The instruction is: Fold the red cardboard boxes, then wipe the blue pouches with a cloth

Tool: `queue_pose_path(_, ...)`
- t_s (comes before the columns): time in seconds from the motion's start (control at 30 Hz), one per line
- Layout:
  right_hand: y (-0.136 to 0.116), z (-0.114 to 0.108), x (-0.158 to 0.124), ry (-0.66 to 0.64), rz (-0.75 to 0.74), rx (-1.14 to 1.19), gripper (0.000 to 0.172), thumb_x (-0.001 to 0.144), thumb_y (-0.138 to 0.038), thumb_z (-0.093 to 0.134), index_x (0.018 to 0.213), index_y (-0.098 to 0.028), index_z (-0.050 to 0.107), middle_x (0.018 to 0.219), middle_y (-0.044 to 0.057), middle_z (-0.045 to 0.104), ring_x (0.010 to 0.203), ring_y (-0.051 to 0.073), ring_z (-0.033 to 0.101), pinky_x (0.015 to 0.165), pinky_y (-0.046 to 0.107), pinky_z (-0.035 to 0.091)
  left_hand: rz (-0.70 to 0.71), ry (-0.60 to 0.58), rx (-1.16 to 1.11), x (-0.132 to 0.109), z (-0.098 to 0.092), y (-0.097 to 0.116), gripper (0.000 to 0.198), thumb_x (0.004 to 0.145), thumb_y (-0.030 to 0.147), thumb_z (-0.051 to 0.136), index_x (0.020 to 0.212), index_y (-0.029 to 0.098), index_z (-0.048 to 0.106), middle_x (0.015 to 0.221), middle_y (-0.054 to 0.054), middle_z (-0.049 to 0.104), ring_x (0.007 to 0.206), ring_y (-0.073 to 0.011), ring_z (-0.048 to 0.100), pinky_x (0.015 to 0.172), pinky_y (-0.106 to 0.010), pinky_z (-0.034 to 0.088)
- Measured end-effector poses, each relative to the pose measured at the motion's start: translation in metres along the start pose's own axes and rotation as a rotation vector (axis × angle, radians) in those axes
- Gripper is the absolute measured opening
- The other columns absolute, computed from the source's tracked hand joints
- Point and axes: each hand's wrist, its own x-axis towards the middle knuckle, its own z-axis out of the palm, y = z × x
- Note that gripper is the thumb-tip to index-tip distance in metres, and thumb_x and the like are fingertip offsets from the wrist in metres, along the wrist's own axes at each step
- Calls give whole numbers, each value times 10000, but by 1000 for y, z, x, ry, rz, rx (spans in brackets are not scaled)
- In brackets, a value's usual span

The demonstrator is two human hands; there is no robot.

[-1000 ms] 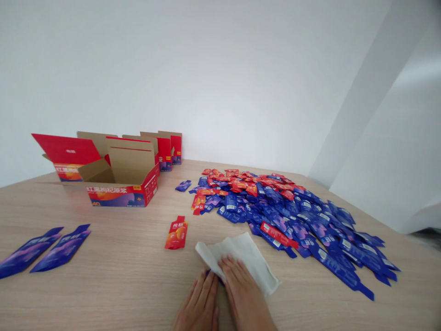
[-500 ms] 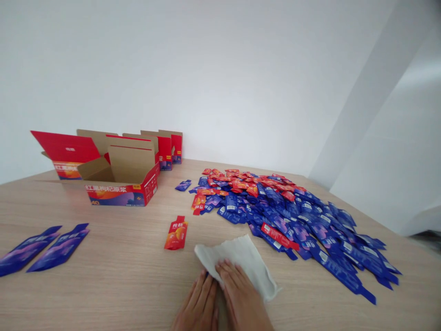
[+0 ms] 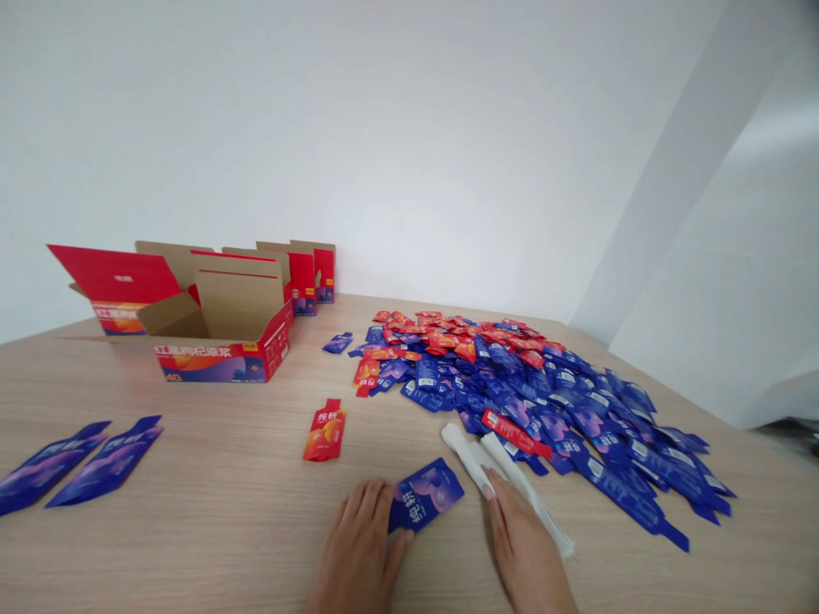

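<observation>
The person's left hand [image 3: 358, 541] grasps one end of a flat, glossy dark-blue pouch with purple printed shapes [image 3: 427, 495] between fingers and thumb, just above or against the pale wood-grain tabletop [image 3: 236, 529] – I cannot tell which. Holding it by the end leaves most of the printed face uncovered, and its wide end points away from the body; the narrow tab is probably beneath the fingers, though they hide it

The right hand [image 3: 521, 541] has a soft white cloth [image 3: 470, 456] gathered in its fingers, folded into long ridges; how tightly they squeeze cannot be told. The cloth sits just beside the pouch, apart from it, perhaps so that the face stays in plain view

A flat red-and-orange pouch [image 3: 325, 432] lies alone beyond the left hand, and two dark-blue pouches with narrow necks [image 3: 106, 465] lie side by side at the far left, likely kept apart from the large heap of red and blue pouches [image 3: 473, 384] so they are not mixed in – the open red-and-blue cardboard box [image 3: 214, 365] stands clear of the heap, its flaps raised, which seems to leave its mouth reachable
</observation>
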Motion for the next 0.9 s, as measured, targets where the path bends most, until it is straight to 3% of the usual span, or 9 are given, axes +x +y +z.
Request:
queue_pose_path(0.13, 1, -2, 1, 5, -5, 27, 569, 1103, -416, 275, 1375, -124, 681, 1387, 177, 701, 1306, 282, 666, 1150, 464, 506, -20, -177, 40, 12, 0, 3, 280, 989, 211, 583, 1243, 193, 699, 1190, -62, 759, 1079, -240, 699, 948, -393, 552)
queue_pose_path(0.2, 2, -2, 1, 17, -16, 38, 558, 1099, -420, 291, 1365, -136, 690, 1369, 165, 715, 1287, 285, 679, 1146, 467, 510, -30, -199, 53, 15, -2, 6, 283, 991, 183, 563, 1233, 186, 709, 1186, -74, 758, 1073, -252, 694, 936, -410, 551)
queue_pose_path(0.4, 0, -2, 1, 28, -26, 66, 564, 1092, -430, 313, 1365, -108, 687, 1372, 165, 712, 1290, 299, 677, 1137, 478, 516, -147, -250, -106, 23, -11, 20, 503, 961, 435, 670, 1393, 178, 634, 1344, -99, 697, 1214, -277, 630, 1081, -449, 497)
queue_pose_path(0.57, -3, -2, 1, 1, 12, 74, 586, 1094, -456, 295, 1363, -118, 692, 1379, 163, 708, 1299, 292, 671, 1157, 475, 495, -141, -264, -29, 33, 1, 28, 355, 948, 300, 696, 1274, 159, 709, 1260, -121, 736, 1129, -304, 673, 999, -487, 544)
queue_pose_path(0.67, -3, -3, 1, -16, 33, 84, 607, 1092, -478, 286, 1367, -115, 687, 1391, 167, 699, 1318, 299, 657, 1161, 491, 487, -159, -263, -26, 39, 1, 25, 250, 999, 243, 600, 1198, 187, 741, 1184, -110, 759, 1072, -293, 694, 972, -497, 548)
queue_pose_path(0.8, -3, -4, 2, -13, 56, 106, 639, 1086, -514, 267, 1352, -119, 693, 1379, 182, 704, 1314, 308, 659, 1153, 485, 492, -177, -284, -64, 43, -10, 16, 359, 1033, 127, 430, 1203, 225, 731, 1171, -85, 766, 1075, -265, 712, 972, -476, 547)
queue_pose_path(0.9, -4, -5, 3, -6, 74, 129, 637, 1082, -524, 268, 1339, -131, 699, 1372, 177, 711, 1304, 306, 666, 1140, 472, 506, -209, -314, -129, 43, -14, 7, 395, 1026, 99, 403, 1278, 212, 685, 1236, -83, 763, 1075, -212, 738, 939, -366, 564)
